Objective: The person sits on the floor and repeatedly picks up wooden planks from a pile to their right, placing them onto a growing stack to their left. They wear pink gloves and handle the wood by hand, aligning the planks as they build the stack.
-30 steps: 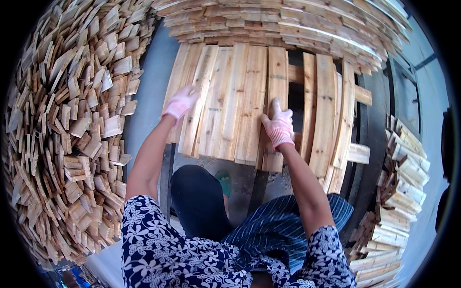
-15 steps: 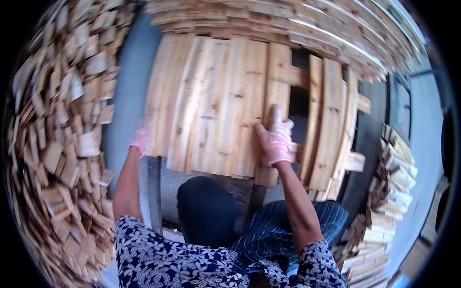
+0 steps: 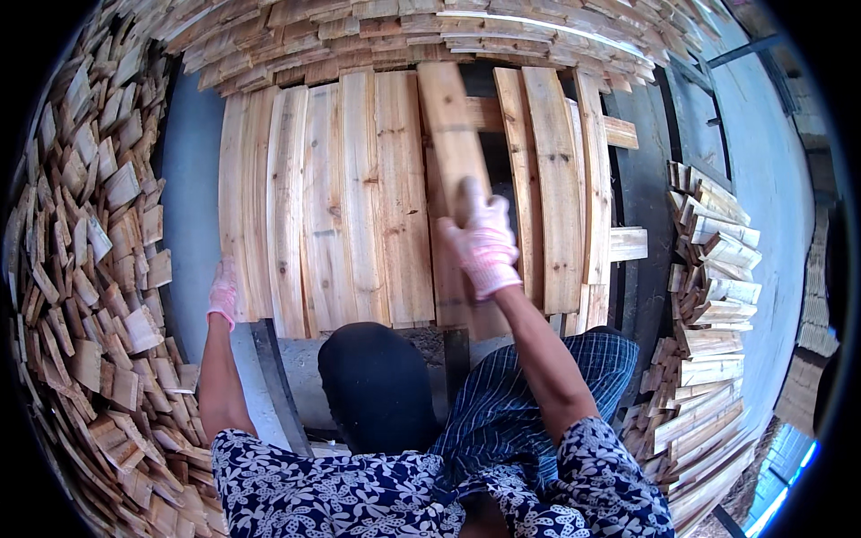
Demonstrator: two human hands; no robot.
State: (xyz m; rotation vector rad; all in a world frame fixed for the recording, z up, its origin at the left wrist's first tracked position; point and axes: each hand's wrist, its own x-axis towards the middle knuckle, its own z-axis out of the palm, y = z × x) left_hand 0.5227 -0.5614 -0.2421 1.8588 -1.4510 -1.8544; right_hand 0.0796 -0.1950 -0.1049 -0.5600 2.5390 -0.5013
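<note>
One board has tilted, held by right hand; left hand grip unclear

From the boards' middle, your worktop, a frame of dark metal bars, shows at 6 and 7 o'clock and beyond them at 3. Two wooden cross slats jut toward 3. Over these you have close-set pale boards toward 9, spaced boards toward 3, and one slanted board between.
</note>
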